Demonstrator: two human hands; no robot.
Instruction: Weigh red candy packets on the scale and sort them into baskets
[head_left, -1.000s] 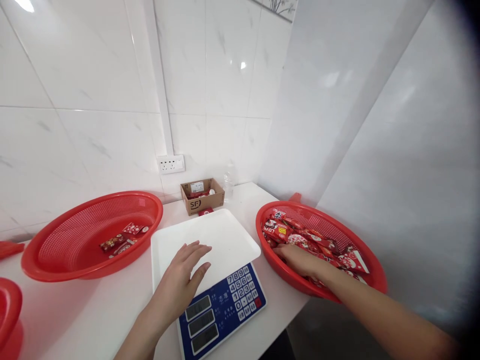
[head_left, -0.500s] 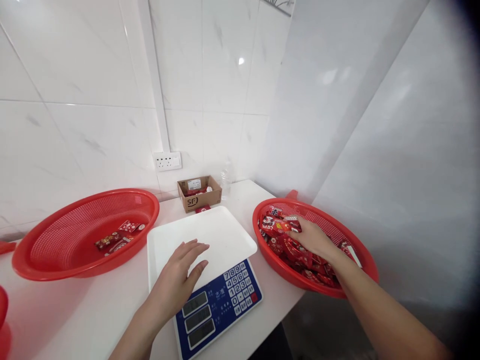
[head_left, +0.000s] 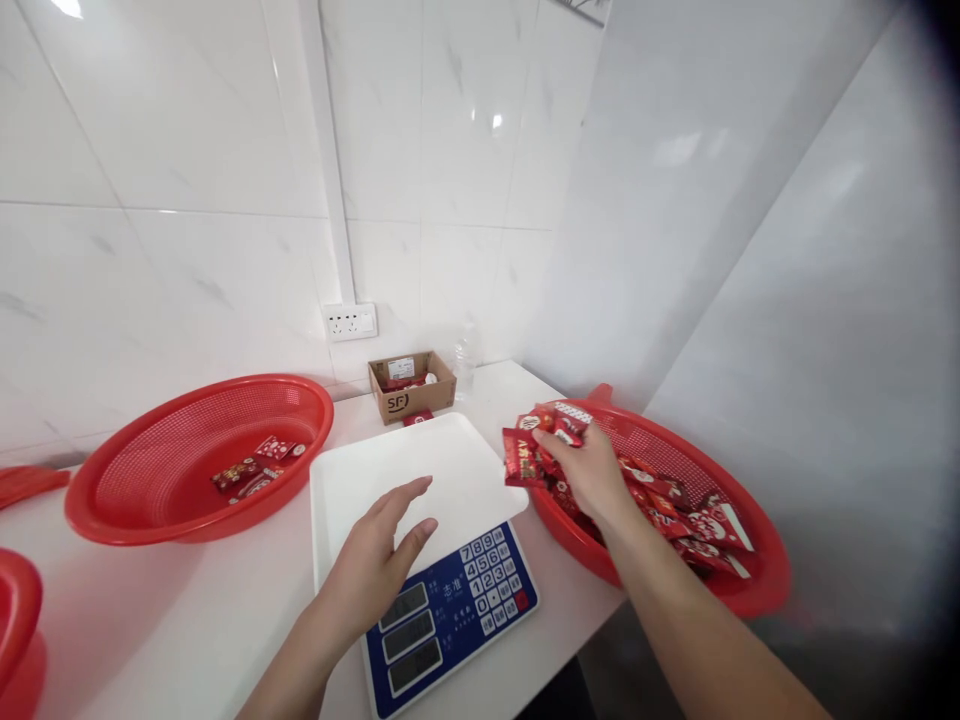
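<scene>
My right hand (head_left: 589,465) is closed round several small red snack packets (head_left: 525,455), held over the left rim of the right red basket (head_left: 757,590). More red packets (head_left: 675,510) lie heaped in that basket under my wrist and forearm. My left hand (head_left: 379,555) hovers over the near left part of the weighing scale, palm down with fingers stretched out and nothing in them. The scale's white pan (head_left: 442,465) is bare. Its blue panel (head_left: 454,610) carries number keys and three grey displays, partly covered by my left hand.
A left red basket (head_left: 112,500) holds a few packets (head_left: 259,470). Behind the scale stand a small cardboard box (head_left: 412,400) with red packets inside and a clear plastic bottle (head_left: 465,365). Another red container (head_left: 15,620) shows at the left edge. Walls close off the back and right.
My right hand has lifted a bunch of packets out of the heap and shifted left towards the scale. My left hand stays over the scale. The view has swung slightly left.
</scene>
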